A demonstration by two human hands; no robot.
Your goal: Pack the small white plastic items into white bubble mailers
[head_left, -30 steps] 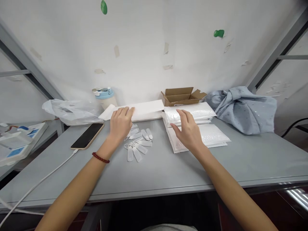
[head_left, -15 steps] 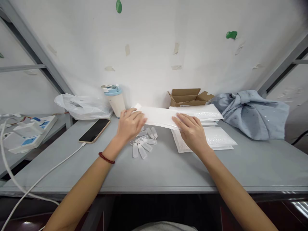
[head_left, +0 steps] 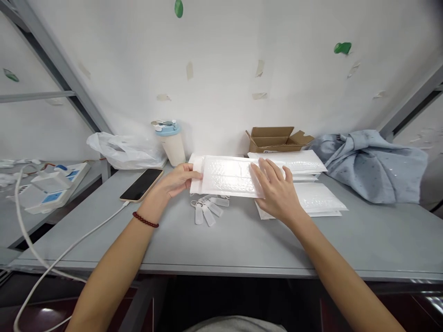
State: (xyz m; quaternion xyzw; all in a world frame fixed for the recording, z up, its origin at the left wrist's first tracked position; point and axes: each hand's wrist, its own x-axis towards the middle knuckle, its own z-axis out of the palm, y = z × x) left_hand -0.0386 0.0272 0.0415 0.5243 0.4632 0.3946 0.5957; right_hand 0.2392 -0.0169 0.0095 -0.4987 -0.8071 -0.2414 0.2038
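A white bubble mailer (head_left: 230,176) is held up between my two hands, its bubbled face tilted toward me. My left hand (head_left: 178,179) pinches its left end, where a smooth flap shows, thumb in front. At the right end, my right hand (head_left: 278,189) grips the mailer, fingers lying over the front; the thumb is hidden. Just below and partly behind the mailer lie several translucent white tags (head_left: 209,211) with small loops. To the right rest two stacks of similar mailers, a rear stack (head_left: 304,161) and a front stack (head_left: 320,199), partly covered by my right hand.
At the back stand an open cardboard box (head_left: 273,138) and a cup with a blue lid (head_left: 173,145). A plastic bag (head_left: 128,150) and a phone (head_left: 141,184) on a white cable (head_left: 88,235) lie left. Grey-blue fabric (head_left: 377,166) is bunched at right. A power strip (head_left: 57,189) sits far left.
The mailer has tipped up so its bubbled face now shows, covering part of the tags. My left hand has shifted left and turned, thumb now in front. My view has swung slightly left.
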